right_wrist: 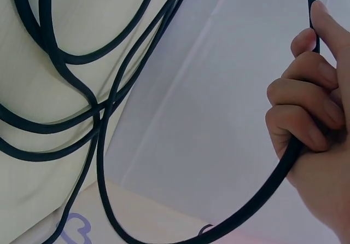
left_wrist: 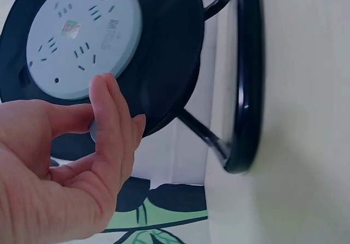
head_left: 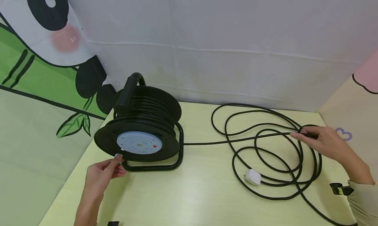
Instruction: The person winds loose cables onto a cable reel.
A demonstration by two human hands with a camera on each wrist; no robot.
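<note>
A black cable reel (head_left: 107, 139) stands on its tubular frame at the table's left. Its front flange carries a pale blue-grey socket face (head_left: 139, 143) with a red button. At the flange's lower edge, my left hand (head_left: 98, 178) pinches a small pale knob (left_wrist: 93, 131), mostly hidden by the fingers. My right hand (head_left: 327, 144) grips the black cable (head_left: 206, 143), its fingers curled round it in the right wrist view. From the reel the cable runs nearly straight to that hand. Loose loops lie below it, with a white plug (head_left: 253, 177) among them.
The pale table (head_left: 189, 199) meets a light fabric backdrop (head_left: 206, 65) behind the reel and loops. A printed cartoon covers the left side. Cable trails off the table's front right, near a dark strap piece (head_left: 339, 189) at the right sleeve.
</note>
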